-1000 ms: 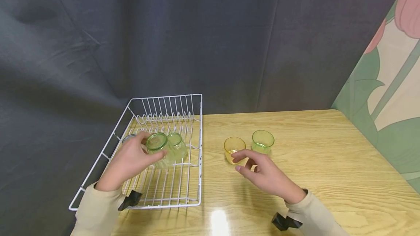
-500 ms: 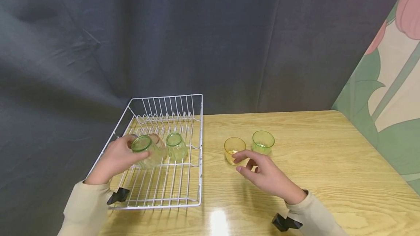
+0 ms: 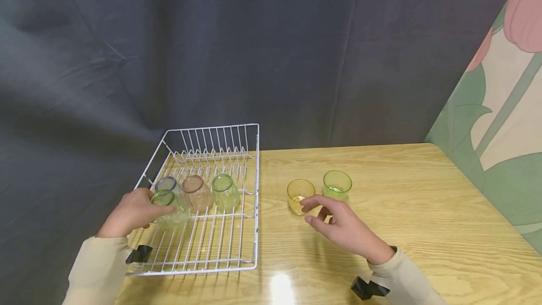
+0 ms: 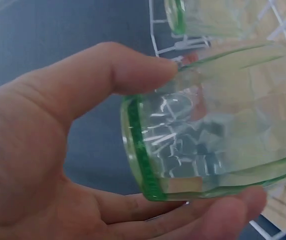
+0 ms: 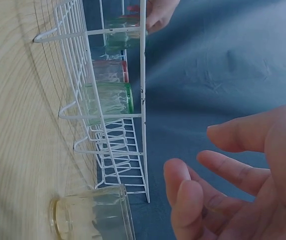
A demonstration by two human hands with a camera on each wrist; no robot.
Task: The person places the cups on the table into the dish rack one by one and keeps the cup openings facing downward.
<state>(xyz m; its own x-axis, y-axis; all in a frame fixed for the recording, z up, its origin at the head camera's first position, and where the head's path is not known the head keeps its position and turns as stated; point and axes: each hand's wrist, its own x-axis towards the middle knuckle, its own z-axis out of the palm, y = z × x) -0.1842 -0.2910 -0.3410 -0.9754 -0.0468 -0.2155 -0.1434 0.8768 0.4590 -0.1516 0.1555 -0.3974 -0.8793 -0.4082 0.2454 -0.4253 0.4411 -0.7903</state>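
No readable text, no labels, no brands, no numbers, no signs anywhere

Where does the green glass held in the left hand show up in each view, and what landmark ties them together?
Head: the green glass is left of centre, below mid-height, in the left hand.
Left wrist: the green glass fills much of the middle and right.
Right wrist: the green glass is near the top, slightly left of centre.
Shared landmark: the white wire rack, seen in all three.
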